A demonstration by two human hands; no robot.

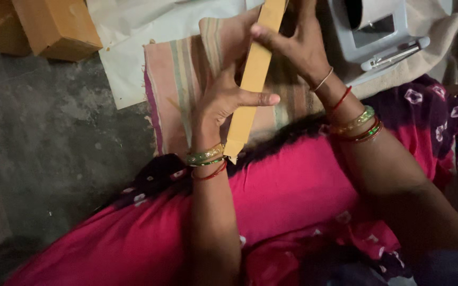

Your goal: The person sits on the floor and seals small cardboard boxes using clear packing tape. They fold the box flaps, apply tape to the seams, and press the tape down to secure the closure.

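A long narrow strip of tan cardboard (254, 74) runs from the top of the view down to my lap. My left hand (223, 100) grips its lower half, thumb laid across the face. My right hand (295, 45) holds the upper part, fingers spread around it. Both wrists wear green, gold and red bangles. Under the strip lies a striped cloth (178, 79) in pink, green and beige.
A pink and dark patterned garment (292, 196) covers my lap. White paper sheets (133, 37) lie on the grey floor (49, 137). Brown cardboard boxes (54, 26) sit at top left. A grey machine (377, 37) stands at top right.
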